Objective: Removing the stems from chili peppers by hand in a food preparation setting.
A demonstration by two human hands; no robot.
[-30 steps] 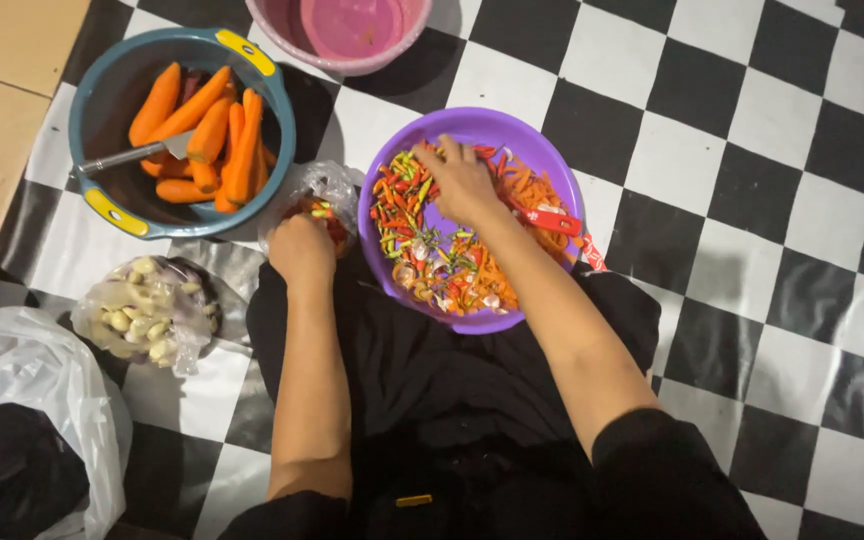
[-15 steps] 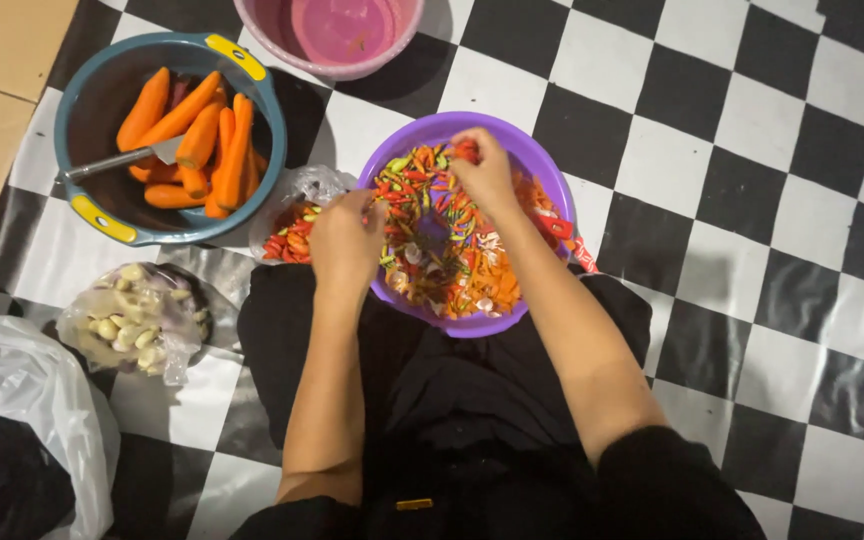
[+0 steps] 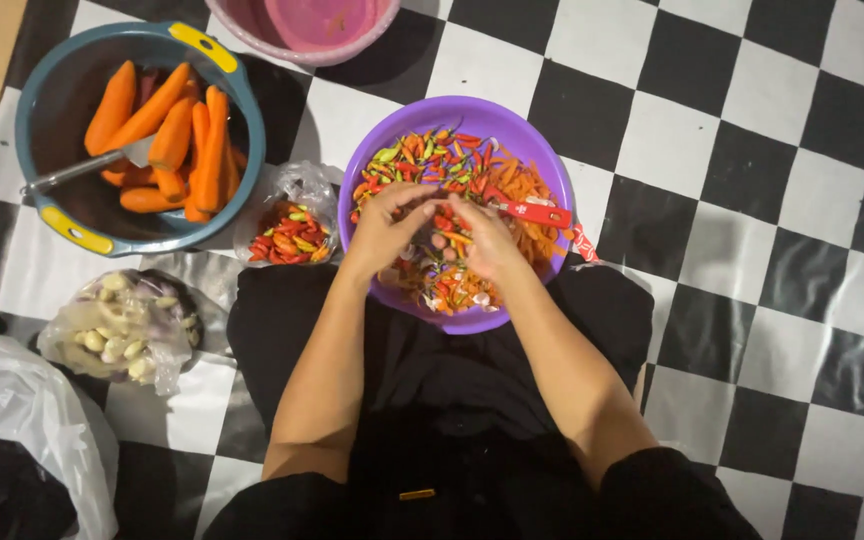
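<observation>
— Where are the hands?
— Both are inside the purple bowl (image 3: 542, 170) on the checkered floor (image 3: 752, 150). The left hand (image 3: 384, 225) and right hand (image 3: 480, 240) have fingers curled, pinching small chilies (image 3: 432, 160) between them.
— Nearby?
— A red-handled tool (image 3: 532, 212) lies in the bowl; a bag of chilies (image 3: 290, 232) sits just left.

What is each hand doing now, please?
Left hand: fingers pinched on a chili over the purple bowl.
Right hand: fingers curled among the chilies; grasp unclear.
</observation>
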